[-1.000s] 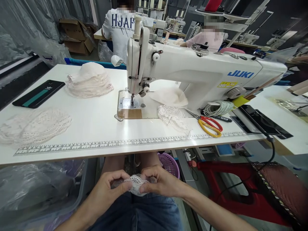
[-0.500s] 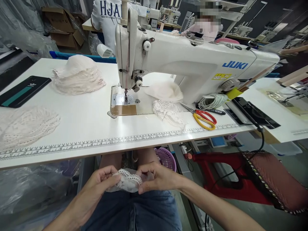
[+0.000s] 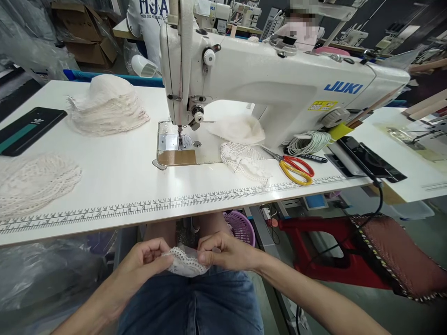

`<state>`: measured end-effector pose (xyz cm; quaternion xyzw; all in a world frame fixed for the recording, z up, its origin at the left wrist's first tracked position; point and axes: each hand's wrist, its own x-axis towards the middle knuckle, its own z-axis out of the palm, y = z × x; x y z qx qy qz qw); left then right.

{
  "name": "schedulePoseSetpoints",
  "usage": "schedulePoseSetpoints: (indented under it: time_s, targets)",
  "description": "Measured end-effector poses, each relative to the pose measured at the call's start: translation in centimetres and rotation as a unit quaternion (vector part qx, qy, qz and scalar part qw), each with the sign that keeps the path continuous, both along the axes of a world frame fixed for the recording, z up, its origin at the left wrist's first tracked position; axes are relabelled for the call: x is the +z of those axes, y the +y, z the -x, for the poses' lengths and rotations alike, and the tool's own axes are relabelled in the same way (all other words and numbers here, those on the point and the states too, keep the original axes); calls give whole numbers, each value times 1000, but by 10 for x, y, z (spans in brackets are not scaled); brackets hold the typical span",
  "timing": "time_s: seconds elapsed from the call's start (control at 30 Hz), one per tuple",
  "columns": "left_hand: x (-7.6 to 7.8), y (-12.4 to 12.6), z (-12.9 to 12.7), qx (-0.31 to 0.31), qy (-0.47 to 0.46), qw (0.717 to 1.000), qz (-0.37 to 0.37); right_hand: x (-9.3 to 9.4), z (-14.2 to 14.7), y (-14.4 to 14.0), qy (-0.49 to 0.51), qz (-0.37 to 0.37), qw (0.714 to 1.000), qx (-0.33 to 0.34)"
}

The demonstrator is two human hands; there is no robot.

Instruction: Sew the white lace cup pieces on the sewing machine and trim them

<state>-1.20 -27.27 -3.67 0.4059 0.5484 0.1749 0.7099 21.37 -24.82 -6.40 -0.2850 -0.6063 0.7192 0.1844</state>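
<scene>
white juki sewing machine (image 3: 279, 79) at surface (image 3: 115, 172) centre; stack of pale fabric cups (image 3: 106, 109) to its left; round lace pieces (image 3: 35, 184) nearer, far left; red-and-yellow scissors (image 3: 296, 170) to its right; coiled white cord (image 3: 309, 142) just behind scissors.

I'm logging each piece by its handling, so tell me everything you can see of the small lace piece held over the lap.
The lace piece is small, white and soft, with an openwork scalloped edge running along its top; the rest looks like thin, crumpled fabric. It is bunched, not flat, and sits below the table edge, above the denim-clad lap. The left hand pinches its left end and the right hand its right end, fingertips close together. Its underside and full outline are hidden by the fingers.
</scene>
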Motion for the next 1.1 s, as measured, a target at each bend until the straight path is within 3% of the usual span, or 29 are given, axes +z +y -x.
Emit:
schedulePoseSetpoints:
  time_s: [0.37, 0.7, 0.93, 1.1]
  targets:
    - [6, 4, -3, -31, -14, 999, 3, 3, 2, 1, -6, -49, 999, 9]
    - [6, 2, -4, -67, -5, 997, -32, -5, 8, -7, -19, 53, 998, 6]
    - [7, 1, -5, -97, -14, 995, -33, 3, 2, -4, -27, -16, 999, 36]
    - [2, 1, -7, -134, -10, 984, -114, 4, 6, -5, -14, -6, 999, 44]
